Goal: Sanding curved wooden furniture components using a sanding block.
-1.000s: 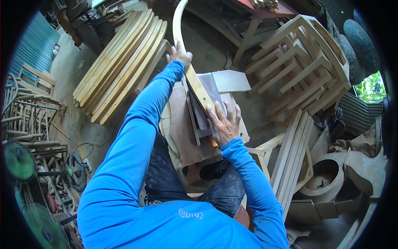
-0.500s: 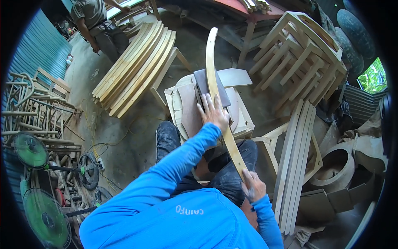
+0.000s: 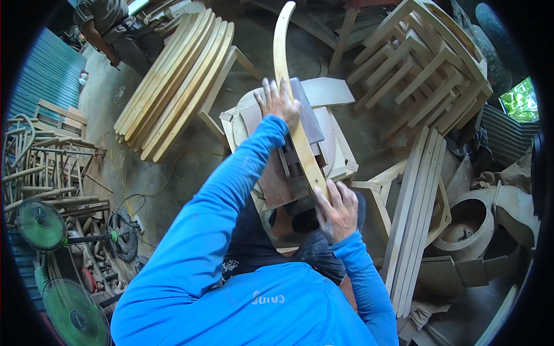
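Observation:
A long curved wooden slat [image 3: 299, 138], pale and smooth, slants across a grey padded block [image 3: 307, 109]. The block sits on a rough wooden stand [image 3: 340, 135] before my knees. Across the slat's middle lies my left hand [image 3: 278, 106], its fingers spread toward the far left and its palm against the wood. My right hand [image 3: 337, 210] holds the slat's near end, beside a small dark hole. The far end curves up past the stand, free of both hands. Slat and palm hide part of the block.
Curved slats [image 3: 173, 81] are stacked on a frame at left. Straight slats [image 3: 416, 213] lean on a wooden frame at right, below stacked frames [image 3: 424, 69]. Green fans [image 3: 40, 225] stand at far left. Another person [image 3: 118, 32] stands at back left.
The slat has shifted away from me and slightly left across the block. Both hands have moved forward with it. My left hand's fingers now point more to the left.

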### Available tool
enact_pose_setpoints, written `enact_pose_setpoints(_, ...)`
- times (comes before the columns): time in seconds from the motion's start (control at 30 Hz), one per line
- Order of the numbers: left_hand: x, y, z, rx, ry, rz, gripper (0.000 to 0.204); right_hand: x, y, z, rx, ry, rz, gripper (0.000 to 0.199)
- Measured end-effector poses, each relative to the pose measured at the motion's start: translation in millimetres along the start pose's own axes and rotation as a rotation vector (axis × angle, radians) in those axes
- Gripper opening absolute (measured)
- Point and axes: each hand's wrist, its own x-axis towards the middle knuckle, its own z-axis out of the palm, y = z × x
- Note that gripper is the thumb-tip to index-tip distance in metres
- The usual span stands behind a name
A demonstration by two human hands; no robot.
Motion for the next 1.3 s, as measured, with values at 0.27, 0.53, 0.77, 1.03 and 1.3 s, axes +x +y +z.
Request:
enact_pose_setpoints(0.27, 130, -40, 11, -0.061, -0.041, 0.005, 0.09, 113, 0, 54, -0.16, 0.015, 0.004, 0.055)
enact_pose_setpoints(0.53, 246, -84, 31, -0.062, 0.05, 0.0, 0.086, 227, 16, 90, -0.21, 0.077, -0.073, 0.051)
enact_pose_setpoints(0.77, 310, -119, 31, -0.178, 0.0, -0.096, 0.09, 289, 24, 109, -0.264, 0.113, -0.133, 0.05)
enact_pose_setpoints(1.03, 253, -96, 15, -0.289, -0.052, -0.159, 0.094, 237, 43, 87, -0.213, 0.055, -0.173, 0.059)
enact_pose_setpoints(1.3, 71, -10, 14, -0.088, 0.063, -0.137, 0.083, 64, 36, 26, -0.17, -0.015, -0.05, 0.069)
